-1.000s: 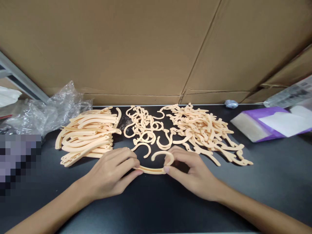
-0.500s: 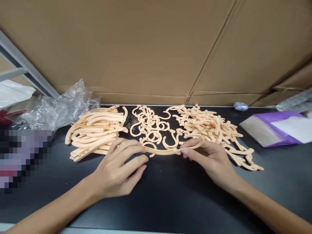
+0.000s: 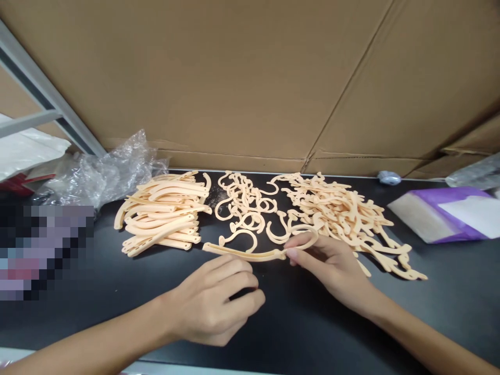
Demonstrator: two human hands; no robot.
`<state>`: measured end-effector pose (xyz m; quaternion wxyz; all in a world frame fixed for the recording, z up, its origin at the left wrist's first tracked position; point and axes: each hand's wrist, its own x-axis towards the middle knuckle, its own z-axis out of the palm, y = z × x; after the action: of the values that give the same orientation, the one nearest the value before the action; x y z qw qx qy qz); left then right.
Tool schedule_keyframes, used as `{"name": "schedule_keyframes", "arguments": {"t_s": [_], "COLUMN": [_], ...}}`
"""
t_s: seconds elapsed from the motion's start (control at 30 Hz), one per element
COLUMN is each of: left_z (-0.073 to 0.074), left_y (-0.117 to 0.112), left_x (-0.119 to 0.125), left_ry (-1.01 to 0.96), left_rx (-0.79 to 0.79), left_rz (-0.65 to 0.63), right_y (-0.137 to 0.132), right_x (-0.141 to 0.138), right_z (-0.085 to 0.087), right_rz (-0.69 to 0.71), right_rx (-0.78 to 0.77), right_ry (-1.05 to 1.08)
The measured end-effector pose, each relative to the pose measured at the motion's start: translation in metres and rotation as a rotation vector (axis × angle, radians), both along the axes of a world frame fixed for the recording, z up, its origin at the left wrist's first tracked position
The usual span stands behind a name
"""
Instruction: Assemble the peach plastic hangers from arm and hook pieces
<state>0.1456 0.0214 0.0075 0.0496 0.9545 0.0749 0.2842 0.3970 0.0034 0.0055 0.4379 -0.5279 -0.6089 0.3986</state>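
Observation:
My right hand (image 3: pixel 332 265) pinches a peach plastic hanger hook (image 3: pixel 312 237) between thumb and fingers. Joined to its base, or touching it, is a long curved hanger arm (image 3: pixel 246 255), stretching leftward just above the black tabletop. Below that arm is my left hand (image 3: pixel 219 299), its fingers curled inward and the fingertips hidden; whether anything is in them does not show. Behind the hands lie a stack of long hanger arms (image 3: pixel 164 213), a cluster of loose hooks (image 3: pixel 242 195) and a heap of shorter curved pieces (image 3: pixel 344 208).
Crumpled clear plastic (image 3: pixel 105 174) sits at the left, near a metal frame (image 3: pixel 66 112). A purple and white packet (image 3: pixel 449 213) lies to the right, with a small pale blue object (image 3: pixel 389 177) behind it. Cardboard (image 3: pixel 234 78) stands along the back of the black table (image 3: pixel 312 333).
My left hand has come off the arm's left end and moved down and right, its fingers curling more. My right hand keeps its pinch on the hook. The view has shifted slightly.

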Motion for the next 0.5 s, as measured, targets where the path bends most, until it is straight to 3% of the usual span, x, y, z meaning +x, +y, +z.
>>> {"name": "schedule_keyframes", "arguments": {"t_s": [0.27,0.4,0.5], "left_z": [-0.002,-0.006,-0.007], "left_y": [-0.001,0.000,0.001], "left_x": [0.003,0.005,0.004], "left_ry": [-0.100,-0.038,-0.020], "left_rx": [0.066,0.073,0.122], "left_rz": [0.256,0.307,0.335], "right_y": [-0.020,-0.022,-0.019], "right_x": [-0.017,-0.022,-0.020], "right_z": [0.004,0.003,-0.001], "right_rz": [0.183,0.236,0.259], "right_rx": [0.010,0.045,0.153], "right_ry": [0.006,-0.033,-0.130]}}
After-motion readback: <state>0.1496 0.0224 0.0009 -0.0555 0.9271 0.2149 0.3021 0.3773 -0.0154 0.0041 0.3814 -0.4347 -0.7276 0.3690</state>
